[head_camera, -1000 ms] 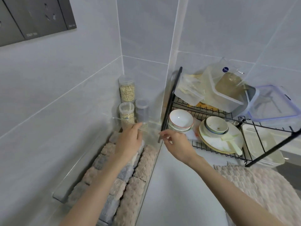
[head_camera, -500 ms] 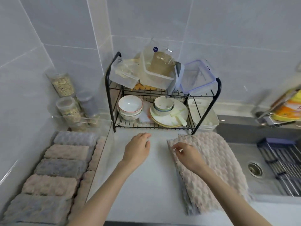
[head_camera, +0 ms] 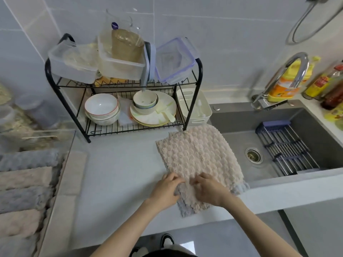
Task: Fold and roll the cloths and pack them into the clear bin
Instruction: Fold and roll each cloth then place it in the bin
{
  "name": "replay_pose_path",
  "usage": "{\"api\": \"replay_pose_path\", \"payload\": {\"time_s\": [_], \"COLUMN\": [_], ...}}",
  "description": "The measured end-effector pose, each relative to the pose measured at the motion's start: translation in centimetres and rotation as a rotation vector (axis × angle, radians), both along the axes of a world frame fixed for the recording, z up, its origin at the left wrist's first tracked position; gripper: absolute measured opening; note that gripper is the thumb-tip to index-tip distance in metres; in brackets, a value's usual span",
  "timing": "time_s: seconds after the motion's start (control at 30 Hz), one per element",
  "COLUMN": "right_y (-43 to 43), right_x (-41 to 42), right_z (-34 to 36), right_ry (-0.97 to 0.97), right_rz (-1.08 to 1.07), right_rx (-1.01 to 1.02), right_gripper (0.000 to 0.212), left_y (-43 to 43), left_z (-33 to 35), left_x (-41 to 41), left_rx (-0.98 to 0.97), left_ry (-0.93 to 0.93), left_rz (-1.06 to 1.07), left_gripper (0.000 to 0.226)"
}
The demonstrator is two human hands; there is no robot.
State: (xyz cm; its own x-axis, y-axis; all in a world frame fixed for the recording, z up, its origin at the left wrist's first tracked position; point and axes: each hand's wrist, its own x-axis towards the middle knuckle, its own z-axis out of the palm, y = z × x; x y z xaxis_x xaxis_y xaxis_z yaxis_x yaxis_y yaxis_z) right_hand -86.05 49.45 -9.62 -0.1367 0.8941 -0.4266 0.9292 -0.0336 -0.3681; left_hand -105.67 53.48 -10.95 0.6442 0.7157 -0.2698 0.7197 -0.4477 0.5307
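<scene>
A pink knobbly cloth (head_camera: pixel 196 153) lies flat on the white counter beside the sink, on top of a grey cloth (head_camera: pixel 241 187) whose edges show beneath it. My left hand (head_camera: pixel 164 190) and my right hand (head_camera: pixel 208 190) sit side by side on the cloth's near part, fingers curled into the fabric and pinching it. The clear bin (head_camera: pixel 71 145) stands at the far left, holding several rolled pink and grey cloths (head_camera: pixel 24 179) in a row.
A black wire dish rack (head_camera: pixel 189 108) with bowls, plates and plastic containers stands behind the cloth. The grey sink (head_camera: pixel 241 117) with a drain, a blue-framed rack and a tap is to the right. Bottles (head_camera: pixel 289 78) line the far right. Jars stand behind the bin.
The view has swung right from the bin to the counter. Both hands left the bin's far end and came down onto the near part of the pink cloth, gathering it.
</scene>
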Motion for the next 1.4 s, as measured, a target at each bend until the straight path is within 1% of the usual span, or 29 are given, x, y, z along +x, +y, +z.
{"api": "replay_pose_path", "payload": {"time_s": [0.07, 0.1, 0.13, 0.27, 0.33, 0.4, 0.43, 0.47, 0.5, 0.57, 0.63, 0.73, 0.8, 0.9, 1.0, 1.1, 1.2, 1.37, 1.4], "right_y": [-0.4, -0.5, -0.4, -0.1, 0.2, 0.4, 0.5, 0.5, 0.5, 0.4, 0.2, -0.2, -0.4, -0.3, 0.3, 1.2, 2.4, 5.2, 5.9], "right_x": [0.3, 0.4, 0.4, 1.1, 1.4, 1.7, 1.8, 1.8, 1.8, 1.5, 1.2, 1.7, 2.4, 3.4, 4.4, 4.9, 4.4, 0.8, 0.0], "right_z": [-0.5, -0.7, -0.8, -0.9, -0.7, -0.5, -0.4, -0.4, -0.3, -0.1, 0.1, 0.0, -0.2, 0.0, 0.8, 1.5, 2.7, 6.9, 7.8], "right_ry": [-0.081, -0.099, -0.091, 0.056, 0.094, 0.129, 0.149, 0.160, 0.167, 0.143, 0.124, 0.004, -0.056, -0.085, -0.092, -0.010, 0.120, 0.470, 0.514], "right_rz": [0.100, 0.121, 0.119, 0.020, -0.011, -0.066, -0.101, -0.123, -0.131, -0.117, -0.099, -0.093, -0.169, -0.366, -0.502, -0.591, -0.628, -0.615, -0.598], "right_rx": [-0.004, -0.002, 0.001, 0.033, 0.038, 0.035, 0.039, 0.044, 0.044, 0.060, 0.109, 0.247, 0.324, 0.380, 0.401, 0.445, 0.523, 0.561, 0.585], "right_gripper": [0.055, 0.062, 0.063, 0.046, 0.034, 0.017, 0.024, 0.032, 0.032, 0.013, 0.019, 0.028, 0.031, 0.041, 0.043, 0.035, 0.029, 0.023, 0.022], "left_y": [-0.4, -0.5, -0.6, -0.9, -0.9, -0.9, -0.9, -0.8, -0.7, -0.4, 0.1, 1.0, 1.5, 2.4, 3.4, 4.5, 5.6, 7.3, 7.7], "left_z": [-0.5, -0.7, -0.8, -1.3, -1.3, -1.2, -1.1, -0.9, -0.8, -0.3, 0.2, 1.0, 1.8, 3.1, 4.1, 5.2, 6.1, 8.5, 9.1], "left_x": [0.3, 0.4, 0.4, 1.1, 1.4, 1.7, 1.8, 1.8, 1.9, 2.0, 1.8, 1.4, 0.9, -0.2, -1.4, -2.9, -5.0, -8.5, -9.4], "left_rx": [0.034, 0.055, 0.080, 0.141, 0.158, 0.186, 0.207, 0.229, 0.247, 0.268, 0.279, 0.273, 0.267, 0.257, 0.214, 0.174, 0.103, 0.071, 0.071], "left_ry": [0.053, 0.079, 0.099, 0.112, 0.099, 0.099, 0.099, 0.085, 0.050, -0.062, -0.169, -0.267, -0.315, -0.371, -0.425, -0.535, -0.664, -0.785, -0.810], "left_rz": [-0.012, -0.008, -0.002, 0.026, 0.051, 0.065, 0.071, 0.079, 0.092, 0.130, 0.166, 0.190, 0.196, 0.198, 0.291, 0.400, 0.531, 0.769, 0.813], "left_gripper": [0.064, 0.068, 0.071, 0.072, 0.066, 0.058, 0.055, 0.051, 0.046, 0.032, 0.023, 0.017, 0.016, 0.012, 0.016, 0.013, 0.016, 0.019, 0.017]}}
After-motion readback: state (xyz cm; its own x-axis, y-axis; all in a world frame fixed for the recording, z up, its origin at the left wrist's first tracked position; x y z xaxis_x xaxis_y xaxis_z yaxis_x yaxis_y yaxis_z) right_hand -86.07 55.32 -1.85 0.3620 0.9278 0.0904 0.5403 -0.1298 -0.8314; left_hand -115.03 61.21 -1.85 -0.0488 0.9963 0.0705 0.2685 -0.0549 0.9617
